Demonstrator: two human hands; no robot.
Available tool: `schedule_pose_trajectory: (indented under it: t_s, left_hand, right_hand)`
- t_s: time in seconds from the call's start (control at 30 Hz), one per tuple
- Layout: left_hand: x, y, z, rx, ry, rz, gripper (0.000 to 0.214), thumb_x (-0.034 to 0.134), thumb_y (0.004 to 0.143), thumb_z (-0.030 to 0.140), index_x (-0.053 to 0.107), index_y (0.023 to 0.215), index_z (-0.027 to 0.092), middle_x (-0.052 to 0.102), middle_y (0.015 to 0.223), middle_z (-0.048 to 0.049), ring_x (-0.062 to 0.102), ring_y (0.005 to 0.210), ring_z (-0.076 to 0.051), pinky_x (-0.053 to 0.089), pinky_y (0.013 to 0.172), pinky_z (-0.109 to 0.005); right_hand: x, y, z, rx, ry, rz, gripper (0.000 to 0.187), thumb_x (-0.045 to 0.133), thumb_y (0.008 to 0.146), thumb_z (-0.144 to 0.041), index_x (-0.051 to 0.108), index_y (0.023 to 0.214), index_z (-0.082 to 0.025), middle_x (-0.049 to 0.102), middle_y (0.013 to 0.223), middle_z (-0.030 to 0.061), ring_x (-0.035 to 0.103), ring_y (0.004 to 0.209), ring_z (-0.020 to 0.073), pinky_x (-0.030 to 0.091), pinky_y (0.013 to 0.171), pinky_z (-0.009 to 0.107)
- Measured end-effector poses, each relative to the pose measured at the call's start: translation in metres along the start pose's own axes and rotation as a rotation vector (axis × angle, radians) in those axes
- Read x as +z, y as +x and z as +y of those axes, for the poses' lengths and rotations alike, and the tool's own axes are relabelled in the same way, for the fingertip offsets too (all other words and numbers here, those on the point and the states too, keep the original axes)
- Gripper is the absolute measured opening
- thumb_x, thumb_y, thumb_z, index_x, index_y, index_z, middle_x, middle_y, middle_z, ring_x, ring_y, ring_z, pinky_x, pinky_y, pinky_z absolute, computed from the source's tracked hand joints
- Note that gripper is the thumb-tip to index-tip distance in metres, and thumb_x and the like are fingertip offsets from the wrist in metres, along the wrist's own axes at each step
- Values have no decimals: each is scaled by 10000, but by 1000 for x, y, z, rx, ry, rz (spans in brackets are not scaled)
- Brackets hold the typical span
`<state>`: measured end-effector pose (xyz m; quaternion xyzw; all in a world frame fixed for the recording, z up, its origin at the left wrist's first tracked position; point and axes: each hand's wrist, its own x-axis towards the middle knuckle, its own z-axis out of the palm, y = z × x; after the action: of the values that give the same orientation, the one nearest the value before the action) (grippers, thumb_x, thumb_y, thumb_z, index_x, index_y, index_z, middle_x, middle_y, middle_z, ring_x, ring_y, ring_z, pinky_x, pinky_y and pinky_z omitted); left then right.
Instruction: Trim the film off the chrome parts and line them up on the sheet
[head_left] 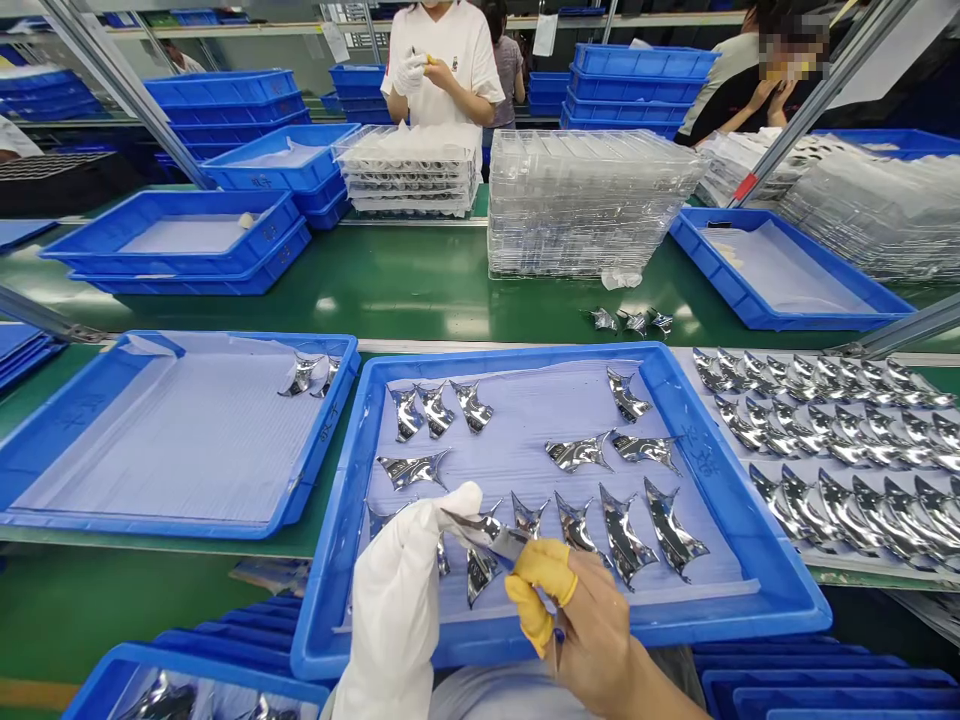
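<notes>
My left hand (401,590), in a white glove, pinches a shiny chrome-coloured curved part (472,528) by its left end. Yellow covers sit on the finger and thumb of my right hand (581,610). It is closed around a small hand tool (557,636) with blue on its handle; the fingers hide most of it, so its kind is unclear. The tool's grey tip meets the right end of the held part. Beneath both hands is a blue tray (750,612) lined with white sheet, with several similar chrome parts (621,535) lying apart in it.
A second blue tray (319,500) at left holds two chrome parts. Rows of them (832,425) lie at right. Behind, on the green table (405,270), stand clear plastic trays (585,210), blue trays (180,240) and three small parts (634,322). A person (450,70) works opposite.
</notes>
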<state>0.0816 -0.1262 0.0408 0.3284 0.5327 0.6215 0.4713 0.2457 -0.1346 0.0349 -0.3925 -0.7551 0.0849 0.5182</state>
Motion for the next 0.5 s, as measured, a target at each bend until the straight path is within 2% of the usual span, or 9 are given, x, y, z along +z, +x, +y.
schedule_pose_trajectory:
  t_s: [0.17,0.27,0.37,0.5]
  left_hand:
    - [4,-1,5,-12,49,-32,264,948,681,370,835,875,231,836,923,-47,792,881,-199,638,808,-226]
    - [3,0,4,-34,43,6,207,914,730,380,824,821,217,830,851,-48,788,811,-194,640,766,-230]
    - [1,1,1,-30,17,31,203,848,808,416,829,817,214,835,849,-51,778,758,-184,638,738,-234]
    - [0,0,2,-11,-23,88,213,874,770,425,827,795,219,839,849,-45,793,788,-207,648,762,-263]
  right_hand:
    - [-3,-2,-1,-39,-33,-31,170,481,1075,-154,642,1038,-194,766,706,34,739,590,159,570,585,259]
    - [-4,-3,-2,-63,-25,-55,179,473,1085,-158,649,1064,-185,781,731,43,762,638,160,591,659,256]
    - [-3,-5,-1,-61,-24,-40,177,479,1087,-158,654,1064,-176,787,750,49,769,661,156,585,669,247]
    - [0,-5,1,-40,4,-23,188,474,1090,-172,661,1073,-162,789,783,64,753,663,156,550,615,244]
